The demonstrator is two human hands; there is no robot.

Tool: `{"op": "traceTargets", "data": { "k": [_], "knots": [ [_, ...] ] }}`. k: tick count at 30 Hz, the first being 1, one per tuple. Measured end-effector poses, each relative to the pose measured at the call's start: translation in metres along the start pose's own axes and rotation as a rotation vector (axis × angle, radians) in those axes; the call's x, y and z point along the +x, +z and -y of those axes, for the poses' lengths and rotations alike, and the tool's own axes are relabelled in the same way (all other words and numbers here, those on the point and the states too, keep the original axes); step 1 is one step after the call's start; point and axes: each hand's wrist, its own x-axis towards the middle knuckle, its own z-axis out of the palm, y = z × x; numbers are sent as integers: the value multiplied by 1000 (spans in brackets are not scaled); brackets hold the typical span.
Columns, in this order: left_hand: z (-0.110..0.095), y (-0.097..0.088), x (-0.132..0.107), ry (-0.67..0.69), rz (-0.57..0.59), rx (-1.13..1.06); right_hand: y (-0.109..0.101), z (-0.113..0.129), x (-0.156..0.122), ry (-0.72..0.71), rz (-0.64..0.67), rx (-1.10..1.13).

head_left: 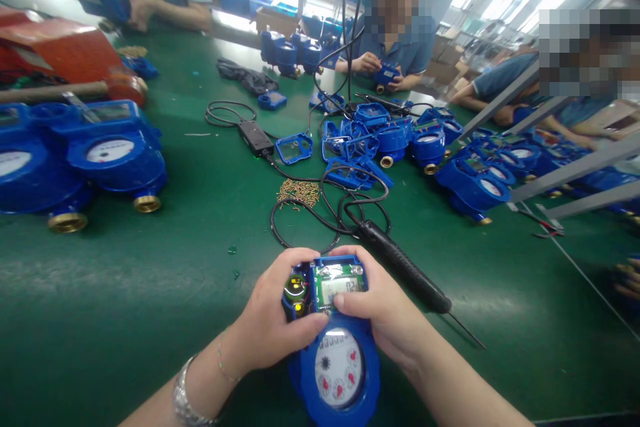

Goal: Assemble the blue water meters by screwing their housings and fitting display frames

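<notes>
Both hands grip a blue water meter (370, 373) at the near edge of the green table. Its upper housing is uncovered, showing a green circuit board with a small display (336, 290) and a round dark part beside it. Below that sits a white dial with red pointers. My left hand (273, 317) wraps the left side, its thumb on the housing near the board's lower edge. From the right side, my right hand (383, 303) holds on, thumb pressed against the display. A black electric screwdriver (405, 267) lies just beyond my right hand.
Small brass screws (299, 193) lie in a heap ahead, near the screwdriver's looped cable and a black box (255, 139). Blue covers (294, 148) and more meters (113, 153) stand around. Co-workers sit across the table; one holds a meter (386, 73). Grey metal bars (555, 177) cross at right.
</notes>
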Motion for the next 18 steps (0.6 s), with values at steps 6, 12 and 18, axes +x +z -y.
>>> {"op": "traceTargets", "data": {
  "k": [6, 12, 18],
  "knots": [
    [-1, 1, 2, -6, -13, 22, 4, 1, 2, 7, -58, -25],
    [-3, 1, 3, 3, -11, 38, 1, 0, 3, 6, -3, 52],
    [-4, 1, 3, 8, -29, 44, 6, 0, -1, -24, -82, -27]
  ]
}}
